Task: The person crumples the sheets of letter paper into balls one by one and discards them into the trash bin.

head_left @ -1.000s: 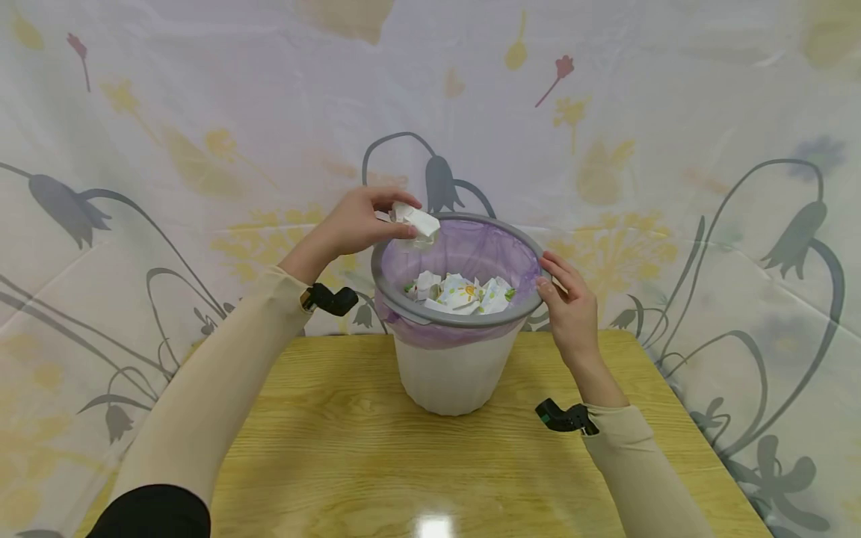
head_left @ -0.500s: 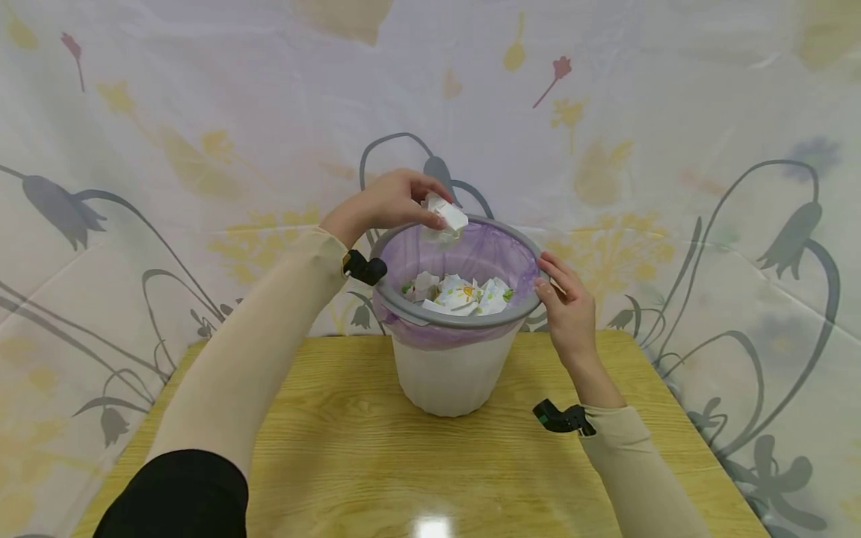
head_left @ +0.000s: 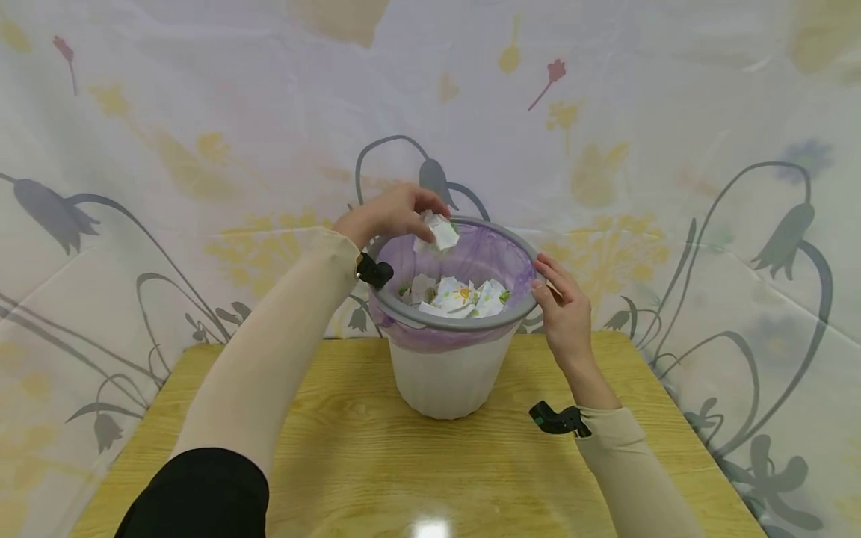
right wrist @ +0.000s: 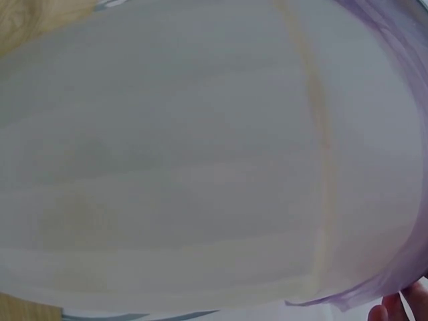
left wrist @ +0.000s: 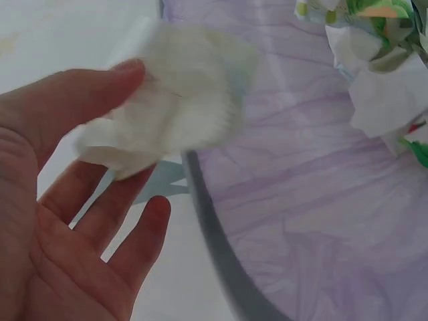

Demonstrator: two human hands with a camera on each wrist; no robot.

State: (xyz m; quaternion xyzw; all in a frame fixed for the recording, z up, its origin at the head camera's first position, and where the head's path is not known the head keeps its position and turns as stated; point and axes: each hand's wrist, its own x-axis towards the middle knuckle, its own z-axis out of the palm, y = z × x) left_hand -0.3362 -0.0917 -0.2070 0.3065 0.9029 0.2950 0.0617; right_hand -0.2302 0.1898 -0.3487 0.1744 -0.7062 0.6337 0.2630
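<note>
My left hand [head_left: 395, 212] pinches a piece of crumpled white paper [head_left: 442, 233] between thumb and fingers, just inside the left rear rim of a trash can [head_left: 449, 377]. The left wrist view shows the crumpled paper [left wrist: 180, 100] blurred, with the other fingers spread below it. A purple bag [head_left: 494, 250] lines the can and folds over its grey rim [head_left: 464, 324]. With thumb and fingers, my right hand [head_left: 568, 321] grips the can's rim on the right. Only some fingertips [right wrist: 416, 302] of it show in the right wrist view, against the bag.
Several crumpled papers [head_left: 464, 297] with printed patterns lie inside the can. It stands upright towards the back of a wooden table [head_left: 403, 471]. A flower-print cloth [head_left: 269, 134] hangs close behind the table and along both sides.
My left hand has carried the crumpled paper to the right, from the can's left rim to over its opening, and then slightly lower. The right hand has stayed on the rim.
</note>
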